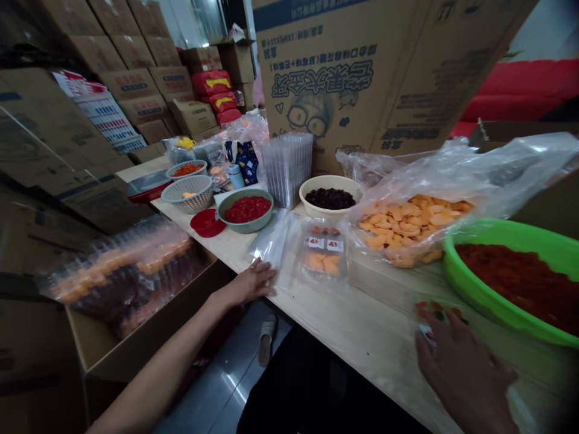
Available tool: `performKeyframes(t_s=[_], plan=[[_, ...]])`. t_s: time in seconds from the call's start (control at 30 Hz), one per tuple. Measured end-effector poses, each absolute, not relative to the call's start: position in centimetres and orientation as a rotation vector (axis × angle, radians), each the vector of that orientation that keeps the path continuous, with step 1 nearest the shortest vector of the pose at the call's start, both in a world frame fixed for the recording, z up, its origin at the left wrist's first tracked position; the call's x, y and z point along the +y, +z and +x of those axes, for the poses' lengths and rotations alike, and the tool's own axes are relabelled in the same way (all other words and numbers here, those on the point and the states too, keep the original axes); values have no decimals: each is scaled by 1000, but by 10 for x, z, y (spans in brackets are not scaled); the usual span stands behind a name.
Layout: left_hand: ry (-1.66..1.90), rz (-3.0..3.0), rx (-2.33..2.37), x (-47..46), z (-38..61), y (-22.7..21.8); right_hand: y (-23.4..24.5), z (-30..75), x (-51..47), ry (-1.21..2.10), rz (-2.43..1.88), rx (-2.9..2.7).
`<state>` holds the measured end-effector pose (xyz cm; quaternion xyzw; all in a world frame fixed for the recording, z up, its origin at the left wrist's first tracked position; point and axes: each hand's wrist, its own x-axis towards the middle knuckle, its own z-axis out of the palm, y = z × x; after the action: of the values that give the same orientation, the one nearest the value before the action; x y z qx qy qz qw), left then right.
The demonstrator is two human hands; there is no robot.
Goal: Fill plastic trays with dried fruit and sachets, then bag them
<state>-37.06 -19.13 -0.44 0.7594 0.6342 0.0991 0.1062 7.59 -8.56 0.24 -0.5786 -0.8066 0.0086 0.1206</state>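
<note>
My left hand (254,282) lies at the table's front edge with its fingers stretched out and nothing in them. Just beyond it are flat clear plastic bags (270,240). My right hand (465,364), smeared a little by motion, is over a clear plastic pack (427,333) of coloured pieces, thumb and fingers on it; the hand hides most of the pack. Between my hands lies another clear pack (323,250) with orange pieces, two small white-and-red sachets and darker pieces. A bright green basin (470,295) of dark red pieces stands beyond my right hand.
A large clear bag (407,223) of orange pieces lies beside a cream bowl (332,209) of dark pieces. Further left are a grey-green bowl (246,226) of red pieces, a red lid (207,223) and a grey basket (187,194). Left below stands a carton (149,343) of filled packs.
</note>
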Motion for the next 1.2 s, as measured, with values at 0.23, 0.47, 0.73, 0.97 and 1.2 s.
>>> performKeyframes(t_s=[0.23,0.47,0.73,0.97,1.2], plan=[[227,2363,2083,-205,-369,-41,10,57,-81,-86,-1532,-2441],[923,1667,2233,-187,-360,-27,18,8,-84,-21,-1209,-2479],[1305,2463,2110,-140,-296,22,78,-76,-92,420,-849,-2402],[844,2680,1756,-98,-172,-2,42,-23,-57,385,-1397,-2526],[386,2460,1813,-106,-114,-23,-15,64,-72,313,-1583,-2470]])
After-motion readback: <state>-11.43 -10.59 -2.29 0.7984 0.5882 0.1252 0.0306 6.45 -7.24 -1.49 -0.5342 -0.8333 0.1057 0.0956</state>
